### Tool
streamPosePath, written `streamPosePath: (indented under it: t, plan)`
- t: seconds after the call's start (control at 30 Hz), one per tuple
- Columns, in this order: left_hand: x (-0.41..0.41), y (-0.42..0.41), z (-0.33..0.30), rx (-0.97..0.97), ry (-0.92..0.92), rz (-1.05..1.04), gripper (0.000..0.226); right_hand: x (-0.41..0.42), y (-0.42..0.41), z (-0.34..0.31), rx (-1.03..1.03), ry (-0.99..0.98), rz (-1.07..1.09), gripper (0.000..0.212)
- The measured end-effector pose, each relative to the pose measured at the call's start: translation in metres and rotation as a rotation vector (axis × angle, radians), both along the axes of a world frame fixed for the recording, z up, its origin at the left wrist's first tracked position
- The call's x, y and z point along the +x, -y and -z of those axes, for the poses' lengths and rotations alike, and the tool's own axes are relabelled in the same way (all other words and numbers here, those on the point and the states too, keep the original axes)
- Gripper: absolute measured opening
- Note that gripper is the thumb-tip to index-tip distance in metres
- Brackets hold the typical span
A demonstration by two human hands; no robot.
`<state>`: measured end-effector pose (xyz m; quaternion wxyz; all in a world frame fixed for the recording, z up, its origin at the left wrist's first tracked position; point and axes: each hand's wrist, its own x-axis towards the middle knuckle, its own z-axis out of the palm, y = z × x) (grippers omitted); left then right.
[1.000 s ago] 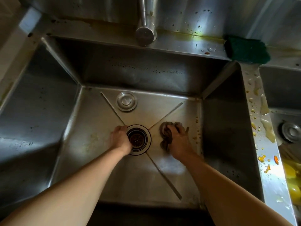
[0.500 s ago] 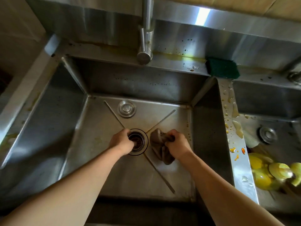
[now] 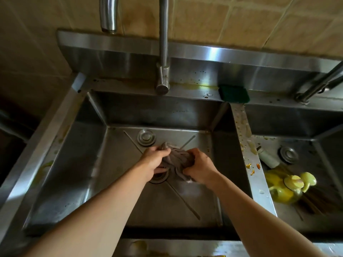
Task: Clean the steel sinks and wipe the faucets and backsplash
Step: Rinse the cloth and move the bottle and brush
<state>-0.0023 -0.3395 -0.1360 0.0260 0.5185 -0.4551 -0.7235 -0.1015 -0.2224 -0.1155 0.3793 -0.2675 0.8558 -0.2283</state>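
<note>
Both my hands hold a bunched grey-brown cloth (image 3: 176, 158) above the drain (image 3: 158, 178) of the left steel sink (image 3: 78, 164). My left hand (image 3: 153, 160) grips the cloth's left end and my right hand (image 3: 199, 166) grips its right end. The faucet (image 3: 163, 52) rises from the back ledge, its spout (image 3: 108, 14) curving overhead. The steel backsplash (image 3: 213, 60) carries dark specks and a yellow smear along the ledge. A round drain plug (image 3: 146, 137) lies on the basin floor behind the cloth.
A green scouring sponge (image 3: 234, 93) sits on the ledge at the divider (image 3: 248, 156), which is spattered with food bits. The right sink (image 3: 315, 127) holds yellow-green dishes (image 3: 289, 186), a white cup (image 3: 268, 157), chopsticks and another plug (image 3: 288, 154). A second faucet (image 3: 319, 84) stands far right.
My left hand left the drain rim and took hold of the cloth, now lifted off the basin floor between both hands. My view tilted up, showing more wall and faucet.
</note>
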Motion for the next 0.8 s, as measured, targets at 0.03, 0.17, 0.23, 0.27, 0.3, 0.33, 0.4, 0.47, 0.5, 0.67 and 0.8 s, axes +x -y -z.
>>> streamPosePath:
  t: [0.03, 0.17, 0.23, 0.27, 0.3, 0.33, 0.4, 0.47, 0.5, 0.67, 0.8]
  plan:
    - [-0.001, 0.000, -0.006, 0.004, -0.006, -0.006, 0.019, -0.001, -0.003, -0.005, 0.038, -0.059, -0.035, 0.042]
    - [-0.007, -0.003, -0.030, 0.006, -0.034, -0.034, 0.020, -0.009, -0.018, -0.021, 0.021, -0.109, 0.025, 0.028]
    - [-0.015, -0.008, -0.047, 0.027, -0.077, -0.045, 0.017, -0.014, -0.026, -0.030, -0.082, -0.029, 0.154, 0.024]
    - [-0.020, -0.011, -0.055, 0.034, -0.095, -0.055, 0.014, -0.017, -0.030, -0.035, -0.135, 0.032, 0.220, 0.025]
    - [-0.025, -0.015, -0.065, 0.035, -0.106, -0.066, 0.008, -0.020, -0.033, -0.041, -0.183, 0.098, 0.274, 0.026]
    - [-0.031, -0.019, -0.075, 0.024, -0.111, -0.073, 0.006, -0.024, -0.038, -0.048, -0.232, 0.173, 0.320, 0.026]
    - [-0.042, -0.027, -0.092, -0.001, -0.133, -0.080, 0.012, -0.032, -0.049, -0.064, -0.354, 0.352, 0.404, 0.019]
    - [-0.053, -0.036, -0.111, -0.015, -0.170, -0.087, 0.015, -0.046, -0.062, -0.080, -0.463, 0.455, 0.459, 0.015]
    - [-0.057, -0.041, -0.119, -0.005, -0.198, -0.096, 0.016, -0.054, -0.068, -0.085, -0.498, 0.478, 0.471, 0.014]
    - [-0.086, -0.073, -0.155, 0.050, -0.324, -0.106, 0.029, -0.100, -0.111, -0.118, -0.591, 0.377, 0.484, 0.013]
    - [-0.123, -0.124, -0.176, 0.040, -0.360, -0.066, 0.048, -0.140, -0.157, -0.133, -0.575, 0.044, 0.500, 0.025]
